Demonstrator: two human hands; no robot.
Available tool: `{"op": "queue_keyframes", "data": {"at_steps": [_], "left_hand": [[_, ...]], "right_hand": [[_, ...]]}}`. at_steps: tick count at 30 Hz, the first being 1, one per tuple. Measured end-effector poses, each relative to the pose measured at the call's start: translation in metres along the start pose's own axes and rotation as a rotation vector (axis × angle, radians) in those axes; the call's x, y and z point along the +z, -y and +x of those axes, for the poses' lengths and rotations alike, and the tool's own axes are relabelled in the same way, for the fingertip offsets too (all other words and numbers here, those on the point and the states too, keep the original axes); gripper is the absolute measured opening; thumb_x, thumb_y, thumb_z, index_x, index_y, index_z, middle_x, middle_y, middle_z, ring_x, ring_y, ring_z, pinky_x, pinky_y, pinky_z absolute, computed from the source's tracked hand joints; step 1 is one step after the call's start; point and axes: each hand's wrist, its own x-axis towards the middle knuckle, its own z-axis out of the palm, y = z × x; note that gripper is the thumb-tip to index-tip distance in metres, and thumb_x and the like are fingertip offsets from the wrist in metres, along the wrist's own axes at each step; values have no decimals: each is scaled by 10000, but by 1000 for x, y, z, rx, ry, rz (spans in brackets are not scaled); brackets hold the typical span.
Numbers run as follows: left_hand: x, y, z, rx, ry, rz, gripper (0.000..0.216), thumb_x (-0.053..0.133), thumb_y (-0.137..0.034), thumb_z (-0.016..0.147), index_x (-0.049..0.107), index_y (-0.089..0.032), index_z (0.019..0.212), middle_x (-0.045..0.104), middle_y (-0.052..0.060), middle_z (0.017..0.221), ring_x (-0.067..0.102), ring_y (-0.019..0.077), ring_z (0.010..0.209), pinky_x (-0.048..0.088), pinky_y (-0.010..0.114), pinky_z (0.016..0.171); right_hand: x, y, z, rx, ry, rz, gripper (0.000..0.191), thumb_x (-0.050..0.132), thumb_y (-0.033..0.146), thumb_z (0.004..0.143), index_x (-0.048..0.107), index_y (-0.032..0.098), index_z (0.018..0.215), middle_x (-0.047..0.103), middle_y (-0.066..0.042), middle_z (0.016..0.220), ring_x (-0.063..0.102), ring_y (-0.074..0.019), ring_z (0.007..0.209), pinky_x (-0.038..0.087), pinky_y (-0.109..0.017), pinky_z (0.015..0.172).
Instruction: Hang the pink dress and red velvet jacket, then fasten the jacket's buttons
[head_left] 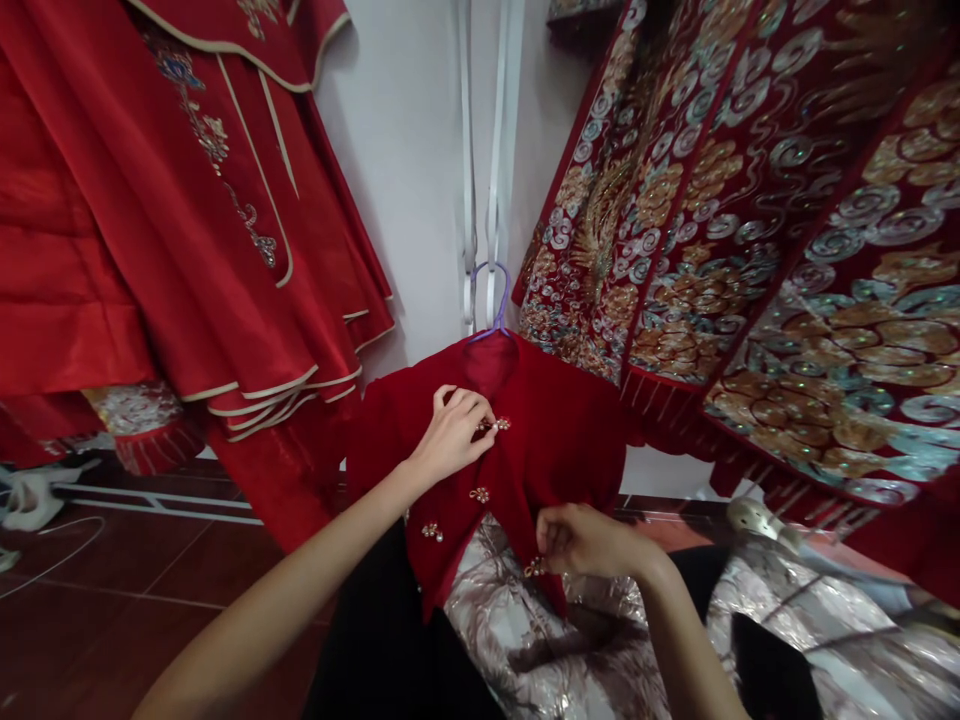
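A small dark red velvet jacket (555,420) hangs on a purple hanger (491,300) against the white wall. Several jewelled clasps run down its slanted front. My left hand (450,435) is closed in a pinch on the top clasp (496,424) near the collar. My right hand (581,540) is closed on the lower front edge of the jacket beside the bottom clasp (535,568). Two more clasps (478,494) sit between my hands.
Red satin robes with cream trim (187,220) hang at the left. A heavily embroidered red and gold garment (757,220) hangs at the right. Silver patterned fabric (525,620) lies below the jacket. Dark red floor tiles (97,590) and a white cord lie at lower left.
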Motion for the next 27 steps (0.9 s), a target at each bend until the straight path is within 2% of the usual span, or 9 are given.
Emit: {"op": "queue_keyframes", "data": {"at_steps": [3, 7, 10, 13, 16, 18, 21, 23, 27], "left_hand": [[3, 2, 1, 77, 26, -30, 124, 489, -227, 870, 612, -215, 856, 644, -4, 844, 567, 168, 948, 151, 545, 1120], [2, 6, 0, 153, 31, 32, 225, 414, -205, 896, 627, -217, 824, 628, -5, 773, 585, 146, 814, 143, 547, 1140], [-2, 9, -3, 187, 44, 99, 250, 381, -216, 920, 628, -215, 880, 625, -2, 757, 585, 134, 735, 243, 476, 1116], [-5, 11, -6, 200, 130, 179, 242, 380, -257, 930, 608, -187, 974, 658, 46, 875, 607, 155, 749, 396, 386, 947], [-3, 14, -8, 188, 311, 310, 157, 478, -220, 862, 624, -167, 882, 682, 85, 869, 625, 200, 767, 397, 368, 846], [-2, 18, -11, 165, 405, 391, 101, 528, -153, 787, 626, -171, 766, 690, 81, 777, 626, 217, 736, 376, 373, 848], [-10, 28, -17, 160, 370, 386, 125, 522, -124, 752, 620, -174, 693, 680, 82, 690, 611, 221, 665, 366, 382, 834], [-24, 38, -23, 185, 316, 378, 163, 505, -123, 755, 614, -170, 643, 666, 100, 647, 597, 222, 639, 364, 391, 819], [-52, 64, -31, 183, 293, 411, 247, 495, -95, 700, 544, -195, 479, 611, 105, 528, 567, 223, 610, 363, 407, 815]], "right_hand": [[-1, 0, -3, 3, -5, -42, 184, 720, 286, 683, 607, 161, 756, 640, -4, 667, 578, -132, 624, 421, -233, 568], [-2, 8, -4, -56, -112, -167, 234, 695, 301, 736, 646, 198, 940, 683, -51, 954, 623, -196, 889, 470, -323, 817], [-2, 27, 2, -202, -371, -122, 290, 623, 332, 815, 597, 211, 1078, 629, -70, 1136, 577, -209, 1066, 426, -363, 970], [4, 55, 22, -395, -643, 40, 353, 490, 377, 908, 498, 212, 1220, 542, -85, 1287, 504, -185, 1200, 379, -346, 1054], [22, 82, 54, -492, -587, 89, 527, 414, 436, 940, 306, 220, 1408, 362, -100, 1468, 347, -197, 1354, 274, -371, 1135], [36, 92, 77, -424, -474, 52, 696, 397, 516, 926, 134, 193, 1483, 158, -127, 1555, 88, -245, 1445, 156, -452, 1167], [49, 86, 96, -227, -624, -34, 859, 368, 590, 901, -30, 114, 1495, -58, -191, 1559, -145, -327, 1420, 37, -571, 1137], [48, 73, 95, -146, -782, -127, 860, 340, 585, 907, -48, 92, 1495, -49, -233, 1547, -80, -380, 1420, 71, -606, 1113], [21, 42, 65, -76, -939, -375, 723, 312, 548, 927, 41, 222, 1512, 135, -210, 1535, 154, -425, 1397, 236, -643, 1033]]}}
